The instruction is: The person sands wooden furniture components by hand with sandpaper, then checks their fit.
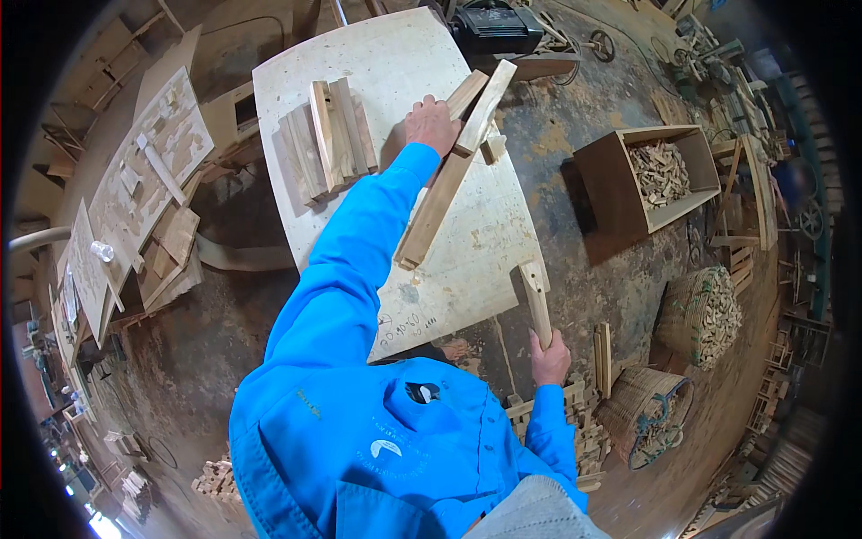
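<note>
My left hand is at the far part of a pale work table, its fingers closed over a short wooden bar. Beside it, a lighter wooden bar lies slantwise across the far end of a long brown bar. Whether these bars are joined cannot be made out. A small wood block sits by the crossing. Low at the table's right edge, my right hand grips a wooden bar with holes by its near end; the holed end points away from me.
Several wood strips stand grouped on the table's left. To the right are a wooden box of offcuts and two wicker baskets of scraps. A dark motor stands beyond the table. Stacked wood pieces lie near my right arm.
</note>
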`<state>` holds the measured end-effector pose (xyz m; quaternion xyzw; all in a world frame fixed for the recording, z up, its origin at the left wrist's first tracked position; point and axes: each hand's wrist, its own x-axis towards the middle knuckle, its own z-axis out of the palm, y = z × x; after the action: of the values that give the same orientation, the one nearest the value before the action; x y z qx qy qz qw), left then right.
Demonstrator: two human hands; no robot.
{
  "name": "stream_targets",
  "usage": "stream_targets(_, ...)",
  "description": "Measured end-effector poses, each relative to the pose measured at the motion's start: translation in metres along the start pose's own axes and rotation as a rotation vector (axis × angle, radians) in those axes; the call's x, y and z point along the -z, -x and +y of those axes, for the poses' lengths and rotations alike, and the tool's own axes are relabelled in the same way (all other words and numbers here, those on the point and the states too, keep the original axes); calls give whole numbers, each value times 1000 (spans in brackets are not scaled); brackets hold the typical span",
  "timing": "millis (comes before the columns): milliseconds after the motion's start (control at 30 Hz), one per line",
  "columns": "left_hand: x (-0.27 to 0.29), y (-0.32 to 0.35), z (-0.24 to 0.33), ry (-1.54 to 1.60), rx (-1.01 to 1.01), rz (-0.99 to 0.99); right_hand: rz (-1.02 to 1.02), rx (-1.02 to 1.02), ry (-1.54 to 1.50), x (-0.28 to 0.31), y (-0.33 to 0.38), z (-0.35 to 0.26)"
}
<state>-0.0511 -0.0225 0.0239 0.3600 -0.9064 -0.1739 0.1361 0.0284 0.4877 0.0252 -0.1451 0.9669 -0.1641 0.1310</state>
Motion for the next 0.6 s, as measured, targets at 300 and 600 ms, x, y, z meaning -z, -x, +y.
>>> stream_targets(300, -23, 2, -16, 100, -64, -36, 12, 49, -61, 8, -2, -7)
stream_targets(600, -21, 11, -18, 190, 24, 6, -209, 181, -175, 10, -19, 8)
